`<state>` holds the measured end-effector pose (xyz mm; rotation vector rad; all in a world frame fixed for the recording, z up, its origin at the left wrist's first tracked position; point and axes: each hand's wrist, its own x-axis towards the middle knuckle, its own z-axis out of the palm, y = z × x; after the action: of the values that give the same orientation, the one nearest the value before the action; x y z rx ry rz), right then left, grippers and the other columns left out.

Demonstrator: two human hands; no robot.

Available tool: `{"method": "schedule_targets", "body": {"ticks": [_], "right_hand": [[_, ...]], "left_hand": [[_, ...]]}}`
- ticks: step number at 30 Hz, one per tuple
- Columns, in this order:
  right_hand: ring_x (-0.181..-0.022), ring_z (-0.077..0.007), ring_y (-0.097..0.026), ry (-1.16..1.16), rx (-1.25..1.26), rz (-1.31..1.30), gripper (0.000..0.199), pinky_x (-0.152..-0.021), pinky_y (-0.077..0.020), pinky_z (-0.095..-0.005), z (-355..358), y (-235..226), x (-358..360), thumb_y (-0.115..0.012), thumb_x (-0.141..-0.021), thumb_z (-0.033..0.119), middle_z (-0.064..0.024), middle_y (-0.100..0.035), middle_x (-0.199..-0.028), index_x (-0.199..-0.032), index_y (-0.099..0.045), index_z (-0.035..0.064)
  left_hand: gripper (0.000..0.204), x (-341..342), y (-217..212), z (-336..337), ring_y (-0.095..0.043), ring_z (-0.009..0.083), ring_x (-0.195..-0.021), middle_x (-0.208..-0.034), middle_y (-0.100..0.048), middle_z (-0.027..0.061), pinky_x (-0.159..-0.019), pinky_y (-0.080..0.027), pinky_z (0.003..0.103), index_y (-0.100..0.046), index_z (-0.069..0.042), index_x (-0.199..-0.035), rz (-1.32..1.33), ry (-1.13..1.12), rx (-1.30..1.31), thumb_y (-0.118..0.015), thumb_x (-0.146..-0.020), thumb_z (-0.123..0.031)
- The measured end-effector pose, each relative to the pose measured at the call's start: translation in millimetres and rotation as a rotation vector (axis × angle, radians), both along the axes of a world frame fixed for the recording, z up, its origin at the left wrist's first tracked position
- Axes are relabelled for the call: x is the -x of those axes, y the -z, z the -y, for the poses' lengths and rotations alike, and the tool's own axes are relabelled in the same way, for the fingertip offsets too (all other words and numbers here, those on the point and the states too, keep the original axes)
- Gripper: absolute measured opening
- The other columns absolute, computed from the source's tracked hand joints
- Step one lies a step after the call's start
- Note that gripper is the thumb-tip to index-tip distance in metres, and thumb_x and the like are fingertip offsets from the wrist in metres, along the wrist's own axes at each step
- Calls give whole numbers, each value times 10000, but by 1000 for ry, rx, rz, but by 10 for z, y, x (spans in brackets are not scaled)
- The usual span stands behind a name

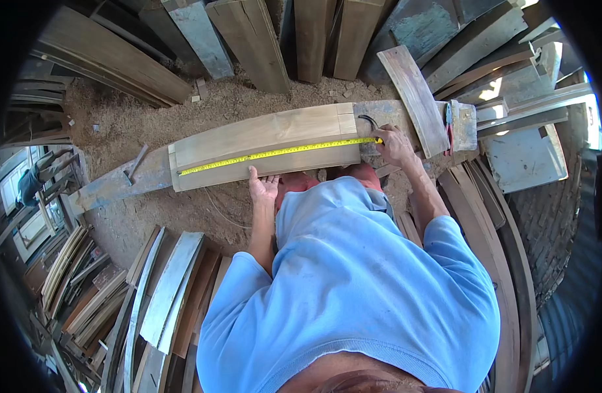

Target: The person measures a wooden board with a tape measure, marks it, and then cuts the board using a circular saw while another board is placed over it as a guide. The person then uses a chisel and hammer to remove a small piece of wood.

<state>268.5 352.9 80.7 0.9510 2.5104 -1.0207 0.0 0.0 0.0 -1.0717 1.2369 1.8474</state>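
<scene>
A pale wooden board (255,136) lies lengthwise across a long, worn bench plank (117,183), with another board's surface (281,168) showing along its near side. Stretched over them is a yellow measuring tape (274,154), its far end close to the left end of the boards. At the right end my right hand (396,145) is closed around the tape measure, whose case is mostly hidden by the fingers. My left hand (264,186) is at the near edge of the boards, palm up, thumb raised against the edge and fingers spread.
A hammer-like tool (135,165) lies on the bench to the left. On the right are a loose plank (413,98) and a red-handled tool (448,126). Planks (248,39) lean along the far side; more stacked boards (173,288) stand at lower left. Sawdust (235,98) covers the ground.
</scene>
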Motion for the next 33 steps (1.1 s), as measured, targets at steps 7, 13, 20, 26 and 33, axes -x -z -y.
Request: {"method": "schedule_targets", "body": {"ticks": [7, 13, 20, 26, 33], "right_hand": [[-1187, -401, -605, -28, -21, -13, 364, -1067, -452, -476, -81, -83, -100, -708, -800, 87, -212, -683, -1214, -1164, -733, 90], [-1193, -406, -603, -12, -12, 2, 359, -1068, -454, -473, -53, -55, -65, -706, -797, 79, -215, -684, -1211, -1154, -734, 89], [-1068, -402, -666, -96, 70, 47, 336, -976, -510, -480, -72, -55, 56, -687, -811, 86, -225, -702, -1129, -1145, -727, 74], [-925, -327, -713, 75, 241, -129, 357, -822, -553, -438, -43, 27, 56, -680, -844, 90, -206, -724, -1021, -1198, -700, 48], [-938, -236, -698, 323, 346, -68, 342, -850, -546, -385, -130, 92, -24, -650, -911, 145, -170, -732, -999, -1230, -677, 26]], "left_hand": [[867, -140, 73, -63, -416, 341, -1415, -1534, -365, 147, -1188, -378, 556, -404, -151, -1523, 49, -20, -8, -810, -861, -537], [879, -95, 32, -61, -384, 342, -1440, -1533, -365, 139, -1213, -343, 550, -402, -149, -1530, 46, -20, 3, -814, -857, -537], [920, -39, 35, 7, -369, 342, -1449, -1533, -365, 130, -1230, -314, 544, -404, -153, -1532, 40, -26, 6, -847, -823, -537], [868, 81, -65, 14, -573, 309, -1229, -1409, -460, 132, -1109, -448, 530, -480, -125, -1424, -43, 74, -4, -899, -764, -500], [487, 311, -295, -239, -736, 262, -771, -1027, -705, 99, -795, -605, 473, -621, -100, -1160, -101, 214, 16, -825, -840, -405]]}}
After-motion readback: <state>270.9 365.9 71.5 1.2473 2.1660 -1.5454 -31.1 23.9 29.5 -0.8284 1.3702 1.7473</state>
